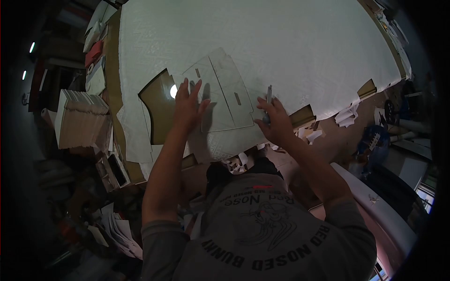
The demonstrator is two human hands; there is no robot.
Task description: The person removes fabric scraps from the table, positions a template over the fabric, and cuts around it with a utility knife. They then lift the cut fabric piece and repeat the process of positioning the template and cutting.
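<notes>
A clear, thin template with dark lines and small slots lies on pale patterned sheet material that covers the table. Over the template's left edge is my left hand, its fingers spread and nothing held. Just right of the template, my right hand has its fingers curled round a slim metallic tool, which points away from me. To the left of my left hand, a cut-out opening in the sheet shows the brown table surface.
A tall stack of pale cut pieces stands at the left. More cut-outs notch the sheet's near edge at the right. White scraps hang beside the table's near right edge. A pale rounded object is at the lower right.
</notes>
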